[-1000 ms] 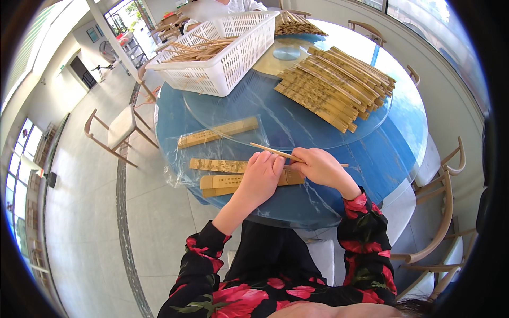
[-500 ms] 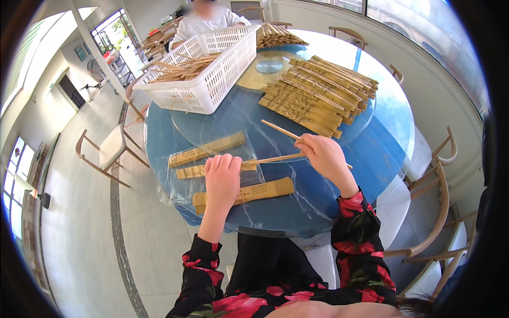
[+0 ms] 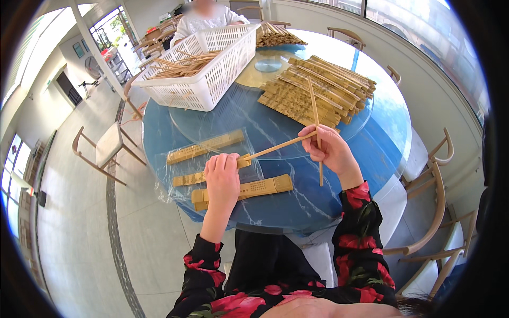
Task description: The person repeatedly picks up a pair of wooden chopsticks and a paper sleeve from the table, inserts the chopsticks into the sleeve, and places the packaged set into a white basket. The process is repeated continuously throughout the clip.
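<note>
We log the round blue marbled table (image 3: 318, 204), the white slotted basket (image 3: 228, 73), then the sleeve pile (image 3: 339, 91). Left hand (image 3: 222, 172): fingers curled down, clamping a printed paper sleeve (image 3: 188, 180) near the table's front edge. Right hand (image 3: 330, 149): fingers pinching two sticks, a slanted chopstick (image 3: 278, 147) meeting the sleeve's end and a steeper chopstick (image 3: 314, 103) crossing it. We'd flag: off-line pushing could crease the paper; one pinch holding both could drop the steeper one.
</note>
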Tool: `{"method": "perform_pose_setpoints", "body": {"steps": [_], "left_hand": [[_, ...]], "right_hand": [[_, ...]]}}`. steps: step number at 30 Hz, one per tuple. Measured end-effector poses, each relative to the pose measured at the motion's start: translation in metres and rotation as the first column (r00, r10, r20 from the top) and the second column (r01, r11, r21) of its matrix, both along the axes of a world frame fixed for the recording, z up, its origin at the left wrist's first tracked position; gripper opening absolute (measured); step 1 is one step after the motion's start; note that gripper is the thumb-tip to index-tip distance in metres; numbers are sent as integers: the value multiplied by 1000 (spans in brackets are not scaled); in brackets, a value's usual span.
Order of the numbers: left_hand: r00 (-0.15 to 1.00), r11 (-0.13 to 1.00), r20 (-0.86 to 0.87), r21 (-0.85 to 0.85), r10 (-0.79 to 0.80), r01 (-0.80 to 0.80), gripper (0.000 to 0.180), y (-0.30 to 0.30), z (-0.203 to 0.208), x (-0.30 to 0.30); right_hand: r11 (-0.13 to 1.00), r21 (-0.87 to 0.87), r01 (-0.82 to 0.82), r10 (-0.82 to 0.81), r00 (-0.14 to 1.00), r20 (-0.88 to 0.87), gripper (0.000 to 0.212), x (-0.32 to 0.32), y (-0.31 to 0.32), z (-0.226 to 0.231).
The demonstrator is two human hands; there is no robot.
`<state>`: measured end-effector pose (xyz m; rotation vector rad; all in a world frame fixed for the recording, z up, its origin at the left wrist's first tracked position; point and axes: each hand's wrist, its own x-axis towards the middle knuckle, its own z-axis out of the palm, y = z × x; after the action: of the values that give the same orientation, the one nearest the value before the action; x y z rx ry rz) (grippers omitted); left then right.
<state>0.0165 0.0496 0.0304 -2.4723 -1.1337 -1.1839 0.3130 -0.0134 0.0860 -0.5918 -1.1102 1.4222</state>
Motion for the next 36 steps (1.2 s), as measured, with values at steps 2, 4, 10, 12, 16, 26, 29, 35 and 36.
{"method": "perform_pose_setpoints", "body": {"steps": [2, 4, 10, 12, 16, 26, 29, 35, 36], "left_hand": [[1000, 1000, 2, -7, -15, 15, 38, -1, 0, 0], [999, 999, -1, 0, -35, 35, 43, -2, 1, 0], [995, 995, -57, 61, -76, 80, 56, -4, -1, 4], [996, 995, -65, 76, -63, 68, 57, -5, -1, 4], [998, 995, -41, 87, -42, 46, 58, -7, 3, 3], [998, 994, -21, 86, -63, 65, 57, -8, 3, 4], [997, 988, -32, 140, -63, 67, 54, -8, 5, 10], [994, 975, -99, 211, -53, 73, 50, -13, 3, 19], [993, 973, -105, 218, -56, 78, 50, -13, 3, 20]], "right_hand": [[999, -21, -29, 28, 998, -54, 35, -1, 2, -3], [997, -41, -72, 69, 995, -79, 31, -5, 5, -7], [979, -131, -154, 161, 986, 46, 40, -30, 9, -24], [970, -85, -226, 225, 974, -19, 58, -27, 10, -20], [937, 35, -348, 348, 917, -198, 71, -21, 8, -20], [949, -69, -308, 298, 946, -130, 48, -29, 10, -22], [927, -235, -292, 296, 955, -20, 42, -38, 11, -18], [925, -338, -172, 271, 924, 270, 40, -56, 12, -26], [933, -331, -144, 254, 913, 319, 39, -59, 12, -27]]}}
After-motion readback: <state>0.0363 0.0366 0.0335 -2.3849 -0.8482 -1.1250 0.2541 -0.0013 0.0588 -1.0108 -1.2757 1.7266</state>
